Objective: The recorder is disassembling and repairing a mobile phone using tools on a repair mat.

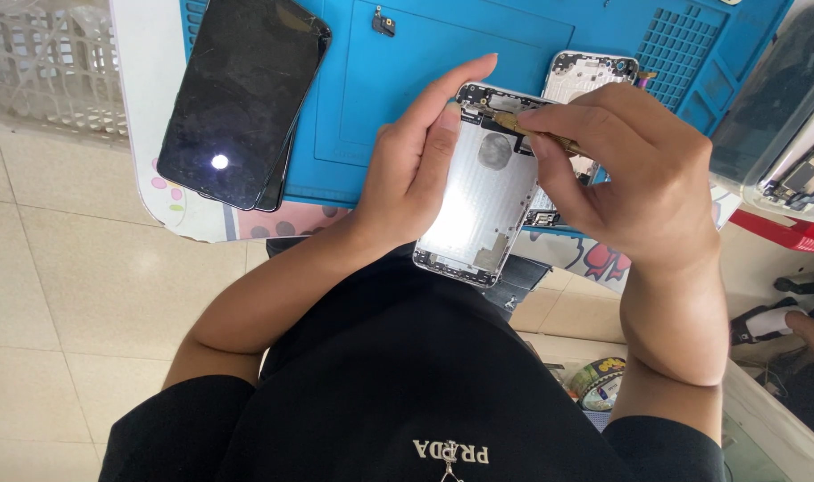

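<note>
Two hands are working over a blue mat (pixel 407 80) on the tabletop (pixel 139 107). The left hand (pixel 416 170) is gripping a silver phone housing (pixel 487 192) by its left edge, holding it tilted above the mat's near edge. The right hand (pixel 621 170) is pinching a brass-coloured screwdriver (pixel 536 132), its tip touching the housing's top. A dark cracked phone (pixel 242 98) is lying well to the left.

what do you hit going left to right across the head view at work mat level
White plastic basket → black phone with cracked screen → small black part on the blue mat → left hand → silver phone housing → right hand gripping a brass-handled tool → clear lidded box
</note>
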